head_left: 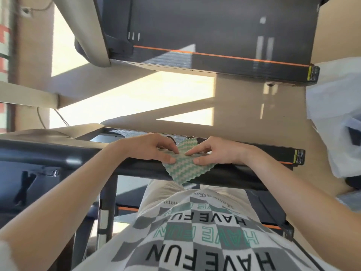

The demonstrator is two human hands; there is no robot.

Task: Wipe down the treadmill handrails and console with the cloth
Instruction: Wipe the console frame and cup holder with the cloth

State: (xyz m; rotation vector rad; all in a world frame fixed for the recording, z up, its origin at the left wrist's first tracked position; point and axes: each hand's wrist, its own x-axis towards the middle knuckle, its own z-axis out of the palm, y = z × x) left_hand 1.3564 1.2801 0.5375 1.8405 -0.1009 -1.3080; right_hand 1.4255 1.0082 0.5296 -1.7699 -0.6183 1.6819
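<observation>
Here's the cloth (180,163), green and white in a zigzag weave with wavy edges, draped over the dark handrail (234,175) dead centre, right in front of the person's body. Its lower corner hangs off the near side of the rail and its upper edge pokes up behind the fingers.

Both hands are on it. The left hand (154,147) comes in from the left, thumb flat on the near face of the cloth and fingers curled over the top: that grip is pinching the cloth. The right hand (213,151) mirrors it from the other side, thumb pressed on the fabric and forefinger stretched toward the left fingertips, so this grip holds the cloth too. The two sets of fingertips almost meet in the middle of the cloth, and both wrists lie over the rail.

Below the rail is the person's own shirt (195,231), a grey and white check printed with "HAVE FUN" in black and green.

Beyond the hands runs a black treadmill edge (273,153) with an orange line and a yellow warning label at its right end.

Further out, the glossy beige floor (136,94) carries bright bars of sunlight and long shadows.

Up top sits a second treadmill (214,26), dark belt, orange stripe, pale side post.

Pale blue fabric (336,104) fills the right edge; what it is, I can't tell
</observation>
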